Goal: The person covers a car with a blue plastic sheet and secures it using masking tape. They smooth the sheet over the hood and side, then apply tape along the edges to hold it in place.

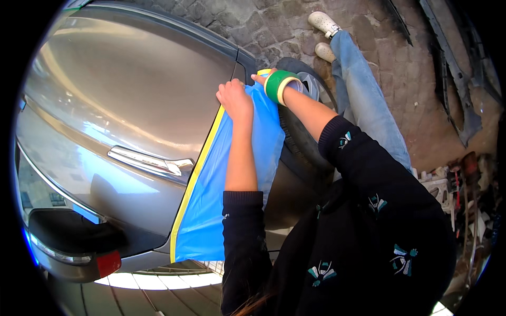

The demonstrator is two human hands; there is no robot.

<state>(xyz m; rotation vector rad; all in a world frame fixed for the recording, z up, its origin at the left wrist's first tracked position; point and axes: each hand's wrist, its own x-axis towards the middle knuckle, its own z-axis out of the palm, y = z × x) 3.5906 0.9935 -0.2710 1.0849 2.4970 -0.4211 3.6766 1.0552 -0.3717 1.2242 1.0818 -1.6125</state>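
Blue masking film [213, 213] with a yellow tape edge [197, 170] runs down the car's front fender, along the rear door-side seam next to the grey front door [158, 71]. My left hand [236, 100] rests on the tape edge near the lower end of the seam, fingers curled; whether they pinch the film is hidden. My right hand [261, 78] is at the film's lower end, gripping a yellow-edged film roll [264, 72], mostly hidden. A green tape roll [278, 85] hangs around my right wrist like a bracelet.
A front wheel [300, 138] sits beside the film. The door has a chrome handle-like trim piece [150, 161], and a side mirror [71, 241] juts out. Stone paving [276, 23] lies below. Dark car parts [454, 79] and assorted clutter [446, 185] lie to the right.
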